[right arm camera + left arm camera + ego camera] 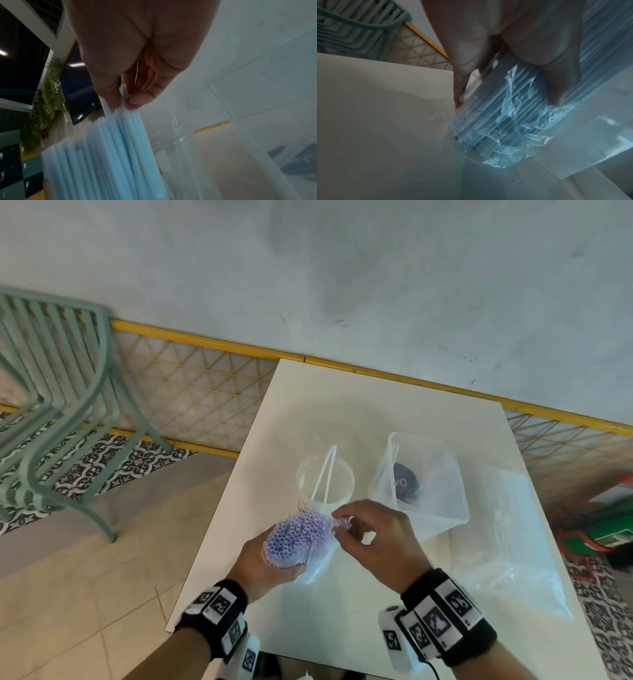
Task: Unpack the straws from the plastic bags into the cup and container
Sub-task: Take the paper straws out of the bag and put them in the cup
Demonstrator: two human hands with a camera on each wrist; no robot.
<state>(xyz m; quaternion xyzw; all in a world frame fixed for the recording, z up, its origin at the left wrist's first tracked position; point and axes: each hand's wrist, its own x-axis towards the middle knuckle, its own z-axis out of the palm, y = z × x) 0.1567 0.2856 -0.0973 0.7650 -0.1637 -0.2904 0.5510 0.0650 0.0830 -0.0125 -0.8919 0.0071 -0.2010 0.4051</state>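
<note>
My left hand (270,559) grips a thick bundle of pale blue straws (298,537) still in its clear plastic bag (505,142), held upright over the white table (376,412). My right hand (342,517) pinches the tips of a few straws (123,106) at the bundle's top right edge. Just behind the bundle stands a clear cup (324,482) with two white straws (327,470) in it. A clear square container (424,491) with a plastic bag and a dark round thing inside sits to the cup's right.
Another clear plastic bag (513,542) lies flat on the table's right side. A green metal chair (58,412) stands on the floor to the left. A yellow-framed lattice rail (205,392) runs behind the table along the wall.
</note>
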